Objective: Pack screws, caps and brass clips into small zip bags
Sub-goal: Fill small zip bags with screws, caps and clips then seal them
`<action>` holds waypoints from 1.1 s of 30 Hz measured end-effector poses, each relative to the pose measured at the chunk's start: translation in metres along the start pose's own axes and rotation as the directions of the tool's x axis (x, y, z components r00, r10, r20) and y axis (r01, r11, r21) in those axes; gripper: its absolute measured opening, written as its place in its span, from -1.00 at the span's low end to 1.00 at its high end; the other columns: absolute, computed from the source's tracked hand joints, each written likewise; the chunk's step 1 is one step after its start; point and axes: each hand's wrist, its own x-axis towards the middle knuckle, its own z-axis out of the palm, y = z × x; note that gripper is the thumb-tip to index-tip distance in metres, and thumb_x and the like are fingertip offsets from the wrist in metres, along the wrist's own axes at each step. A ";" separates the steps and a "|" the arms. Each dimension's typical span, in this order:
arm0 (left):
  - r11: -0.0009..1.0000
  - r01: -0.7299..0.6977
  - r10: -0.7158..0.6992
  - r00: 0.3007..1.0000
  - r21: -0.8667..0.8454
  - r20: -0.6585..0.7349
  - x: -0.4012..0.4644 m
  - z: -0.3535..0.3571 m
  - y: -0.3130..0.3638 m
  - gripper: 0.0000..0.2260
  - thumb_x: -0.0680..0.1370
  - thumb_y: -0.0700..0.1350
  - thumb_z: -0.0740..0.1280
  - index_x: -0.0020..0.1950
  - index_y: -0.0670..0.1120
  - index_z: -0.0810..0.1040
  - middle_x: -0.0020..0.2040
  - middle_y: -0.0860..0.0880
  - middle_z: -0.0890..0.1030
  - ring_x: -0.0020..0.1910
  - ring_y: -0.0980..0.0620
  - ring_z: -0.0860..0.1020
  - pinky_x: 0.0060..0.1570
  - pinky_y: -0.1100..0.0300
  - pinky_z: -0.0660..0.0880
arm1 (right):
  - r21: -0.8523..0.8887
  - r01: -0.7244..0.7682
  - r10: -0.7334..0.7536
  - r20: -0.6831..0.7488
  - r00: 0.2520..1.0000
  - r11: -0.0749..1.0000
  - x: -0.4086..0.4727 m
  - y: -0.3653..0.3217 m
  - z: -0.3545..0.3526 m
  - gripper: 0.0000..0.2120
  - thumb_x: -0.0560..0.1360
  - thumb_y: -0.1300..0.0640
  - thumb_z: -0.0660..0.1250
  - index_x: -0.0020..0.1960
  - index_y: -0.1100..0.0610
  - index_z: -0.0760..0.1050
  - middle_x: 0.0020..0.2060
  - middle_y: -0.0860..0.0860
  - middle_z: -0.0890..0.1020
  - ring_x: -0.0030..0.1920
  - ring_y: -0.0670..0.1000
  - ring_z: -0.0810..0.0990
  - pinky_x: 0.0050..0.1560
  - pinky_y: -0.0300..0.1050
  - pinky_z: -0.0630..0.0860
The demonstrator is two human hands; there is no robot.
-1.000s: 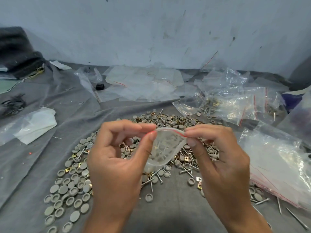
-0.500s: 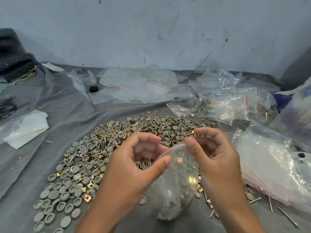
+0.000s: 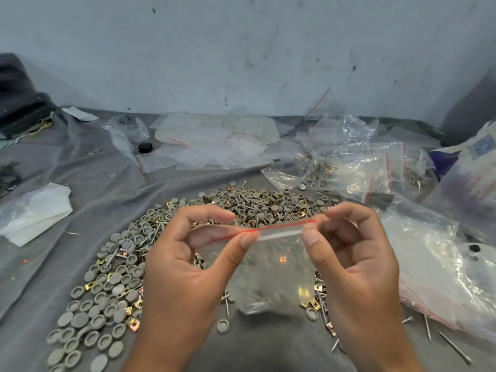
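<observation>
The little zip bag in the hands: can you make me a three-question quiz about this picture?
1. True or false: the small zip bag is lying flat on the grey cloth.
2. What colour is the line along the bag's top edge?
3. Which hand pinches the bag's top? A the left hand only, B the right hand only, C both.

Key: 1 false, it is held up above the pile of caps. 2 red. 3 C.

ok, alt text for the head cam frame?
Two hands, left hand and right hand, pinch the red-striped top edge of a small zip bag holding hardware, above a pile of grey caps, screws and brass clips on grey cloth.
</observation>
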 end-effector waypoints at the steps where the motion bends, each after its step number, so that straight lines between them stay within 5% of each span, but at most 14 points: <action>1: 1.000 0.003 -0.003 1.000 0.000 0.006 0.000 -0.001 -0.001 -0.72 0.39 0.10 0.55 0.03 0.16 0.58 -0.13 0.04 0.75 -0.12 0.11 0.71 -0.21 0.42 0.55 | 0.016 0.006 -0.006 0.000 1.000 1.000 -0.001 0.001 0.001 -0.79 0.38 0.06 0.49 -0.05 -0.17 0.57 -0.17 -0.01 0.67 -0.16 -0.11 0.60 -0.14 -0.33 0.52; 8: 0.987 -0.111 0.106 0.993 0.113 0.050 0.001 -0.002 -0.002 -0.62 0.36 0.08 0.58 0.10 0.15 0.53 -0.11 0.13 0.73 -0.05 0.12 0.71 0.01 0.39 0.54 | -0.045 0.031 -0.028 0.062 0.998 0.999 -0.006 0.005 0.007 -0.81 0.44 0.06 0.44 0.01 -0.15 0.54 -0.17 -0.05 0.63 -0.15 -0.09 0.58 -0.10 -0.30 0.52; 19: 0.993 -0.090 0.081 0.991 0.081 0.109 -0.002 0.000 -0.004 -0.71 0.42 0.03 0.53 -0.09 0.12 0.41 -0.14 0.02 0.72 -0.14 0.00 0.69 -0.07 0.25 0.55 | -0.135 0.016 -0.002 0.103 0.995 0.991 -0.008 0.008 0.009 -0.73 0.42 0.02 0.47 0.07 -0.20 0.51 -0.12 0.02 0.68 -0.10 -0.01 0.65 0.00 -0.25 0.54; 26: 0.995 -0.065 0.056 0.992 0.080 0.111 -0.001 -0.002 -0.006 -0.65 0.42 0.03 0.55 -0.18 0.12 0.34 -0.15 0.00 0.73 -0.17 0.03 0.71 -0.16 0.33 0.56 | -0.177 -0.005 0.030 0.137 0.990 0.984 -0.009 0.013 0.009 -0.68 0.41 -0.02 0.46 0.13 -0.23 0.50 -0.07 0.01 0.68 -0.04 0.03 0.67 0.03 -0.23 0.55; 33: 0.992 -0.027 0.020 0.998 0.121 0.061 0.001 -0.003 -0.009 -0.61 0.35 0.09 0.55 -0.22 0.13 0.30 -0.13 -0.05 0.73 -0.17 -0.04 0.69 -0.13 -0.05 0.55 | -0.154 0.001 0.010 0.072 0.997 0.988 -0.007 0.014 0.008 -0.74 0.38 -0.04 0.48 0.03 -0.23 0.53 -0.12 0.05 0.71 -0.14 -0.02 0.68 -0.07 -0.30 0.55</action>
